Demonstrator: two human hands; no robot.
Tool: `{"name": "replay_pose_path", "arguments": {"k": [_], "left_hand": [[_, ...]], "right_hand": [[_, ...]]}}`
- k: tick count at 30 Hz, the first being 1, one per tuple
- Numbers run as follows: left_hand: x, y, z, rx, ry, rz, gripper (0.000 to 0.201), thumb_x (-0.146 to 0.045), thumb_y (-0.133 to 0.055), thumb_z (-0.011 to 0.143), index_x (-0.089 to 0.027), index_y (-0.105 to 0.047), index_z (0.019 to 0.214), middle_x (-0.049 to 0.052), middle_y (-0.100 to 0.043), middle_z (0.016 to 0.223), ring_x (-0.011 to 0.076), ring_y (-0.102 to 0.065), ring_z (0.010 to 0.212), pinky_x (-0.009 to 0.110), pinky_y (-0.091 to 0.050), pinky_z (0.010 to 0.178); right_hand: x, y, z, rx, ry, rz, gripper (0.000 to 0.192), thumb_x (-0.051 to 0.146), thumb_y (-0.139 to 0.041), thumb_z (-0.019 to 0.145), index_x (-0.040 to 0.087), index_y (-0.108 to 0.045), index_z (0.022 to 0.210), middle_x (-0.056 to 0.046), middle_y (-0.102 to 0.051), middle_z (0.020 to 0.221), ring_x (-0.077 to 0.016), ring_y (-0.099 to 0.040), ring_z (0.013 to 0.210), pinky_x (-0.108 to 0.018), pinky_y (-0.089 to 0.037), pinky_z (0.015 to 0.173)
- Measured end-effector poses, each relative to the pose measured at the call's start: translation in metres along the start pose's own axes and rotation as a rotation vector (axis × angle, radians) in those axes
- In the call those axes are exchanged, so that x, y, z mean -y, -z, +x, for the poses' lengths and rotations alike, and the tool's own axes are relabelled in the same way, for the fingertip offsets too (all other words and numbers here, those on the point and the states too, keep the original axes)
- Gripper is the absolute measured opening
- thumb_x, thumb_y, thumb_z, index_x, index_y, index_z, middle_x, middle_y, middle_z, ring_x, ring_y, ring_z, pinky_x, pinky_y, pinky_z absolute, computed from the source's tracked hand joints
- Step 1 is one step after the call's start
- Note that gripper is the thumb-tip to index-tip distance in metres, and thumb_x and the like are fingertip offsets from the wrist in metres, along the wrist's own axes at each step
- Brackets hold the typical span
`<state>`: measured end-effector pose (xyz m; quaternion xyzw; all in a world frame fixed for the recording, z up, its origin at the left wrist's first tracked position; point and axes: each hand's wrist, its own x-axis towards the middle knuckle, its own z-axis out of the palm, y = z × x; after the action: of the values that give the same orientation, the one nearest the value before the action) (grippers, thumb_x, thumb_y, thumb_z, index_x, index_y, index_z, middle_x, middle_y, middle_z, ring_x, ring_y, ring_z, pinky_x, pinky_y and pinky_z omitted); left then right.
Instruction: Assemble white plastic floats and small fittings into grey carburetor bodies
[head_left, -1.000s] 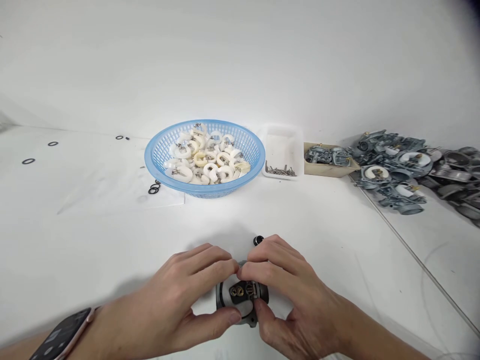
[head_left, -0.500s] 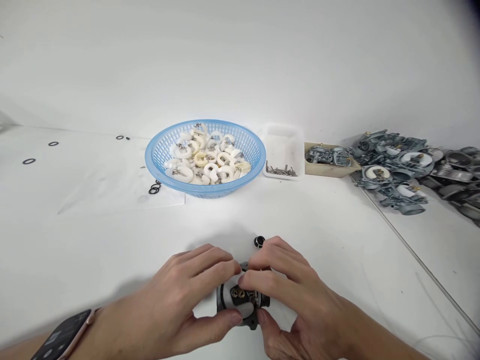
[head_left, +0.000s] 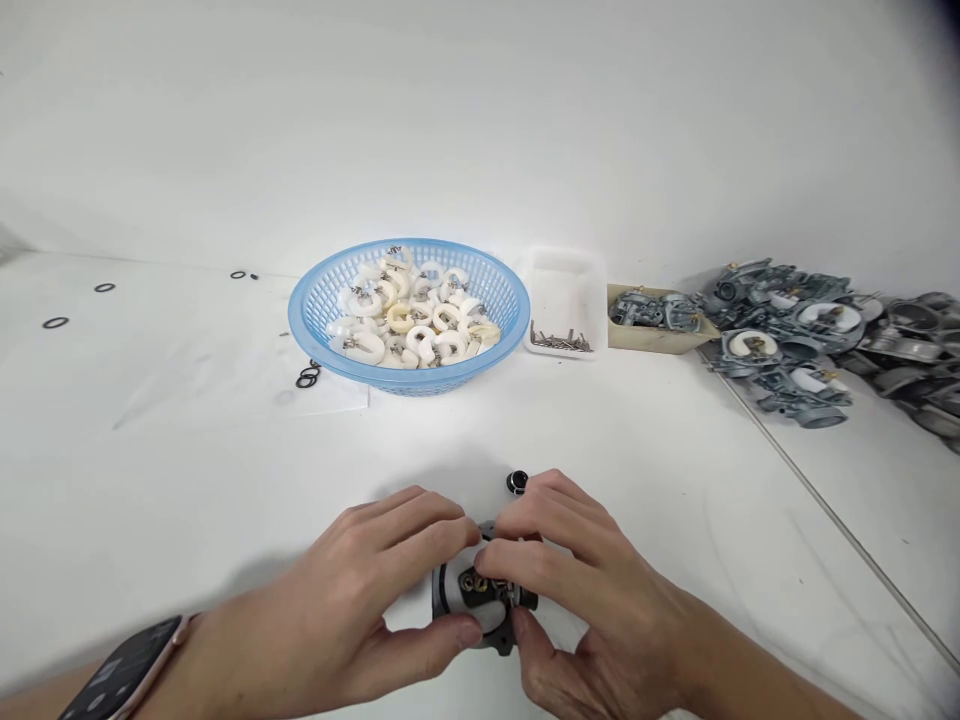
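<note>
A dark grey carburetor body (head_left: 501, 640) rests on the table at the bottom middle, with a white float (head_left: 454, 580) seated in it and brass jets showing in its centre. My left hand (head_left: 390, 580) grips its left side, thumb at the front and fingers at the back. From the right, my right hand (head_left: 585, 585) closes on the float's hinge end, its thumb low and its index fingertip on the float; whether a small pin lies between those fingers is hidden. Just behind the right fingers lies a small black round part (head_left: 517, 482) with a light ring.
A blue basket (head_left: 300, 335) full of white floats stands behind. Right of it are a white tray (head_left: 566, 280) of small metal pins, a beige box (head_left: 660, 342) with carburetor parts, and piled carburetors (head_left: 795, 320). Black O-rings (head_left: 307, 378) lie at left on a clear sheet.
The right thumb has shifted up slightly against the carburetor's hinge end. Otherwise both hands keep their hold, and the view has moved very slightly.
</note>
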<state>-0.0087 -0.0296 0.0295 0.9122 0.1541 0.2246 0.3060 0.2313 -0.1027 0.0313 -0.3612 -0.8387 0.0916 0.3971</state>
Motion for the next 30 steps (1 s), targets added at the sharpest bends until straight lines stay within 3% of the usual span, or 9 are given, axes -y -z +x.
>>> {"name": "replay_pose_path", "arguments": {"k": [16,20,27,30], "left_hand": [[-0.0019,0.0017,0.0013,0.004,-0.004,-0.016,0.023,-0.025,-0.068,0.106,-0.025,-0.059,0.127,0.002,-0.076,0.108,0.0209,-0.073,0.095,0.030,-0.062,0.083],[-0.0027,0.0021,0.0023,-0.028,0.011,-0.028,0.011,-0.023,-0.068,0.105,-0.024,-0.060,0.113,0.001,-0.074,0.100,0.0206,-0.071,0.087,0.030,-0.062,0.077],[-0.0002,0.0006,0.0021,-0.024,-0.022,0.056,0.023,-0.019,-0.068,0.100,-0.024,-0.058,0.120,0.002,-0.076,0.102,0.0213,-0.074,0.091,0.032,-0.063,0.081],[0.0008,-0.0011,0.0011,-0.024,-0.056,0.066,0.024,-0.029,-0.073,0.100,-0.023,-0.059,0.118,0.003,-0.077,0.104,0.0227,-0.076,0.093,0.033,-0.063,0.083]], "right_hand": [[-0.0005,-0.0034,-0.0034,-0.012,-0.056,0.050,0.045,0.004,-0.055,0.077,0.018,-0.063,0.119,-0.005,-0.064,0.097,-0.0188,-0.058,0.079,-0.036,-0.050,0.072],[-0.0043,-0.0028,-0.0045,0.002,-0.079,0.064,0.045,0.004,-0.056,0.079,0.018,-0.061,0.122,-0.006,-0.063,0.099,-0.0203,-0.059,0.081,-0.038,-0.051,0.073],[-0.0034,-0.0035,-0.0045,-0.013,-0.056,0.067,0.042,0.004,-0.055,0.079,0.018,-0.062,0.117,-0.005,-0.065,0.094,-0.0188,-0.058,0.077,-0.037,-0.047,0.070],[0.0003,-0.0034,-0.0032,-0.022,-0.071,0.040,0.038,0.003,-0.055,0.080,0.018,-0.064,0.114,-0.004,-0.064,0.094,-0.0173,-0.055,0.075,-0.035,-0.048,0.070]]}}
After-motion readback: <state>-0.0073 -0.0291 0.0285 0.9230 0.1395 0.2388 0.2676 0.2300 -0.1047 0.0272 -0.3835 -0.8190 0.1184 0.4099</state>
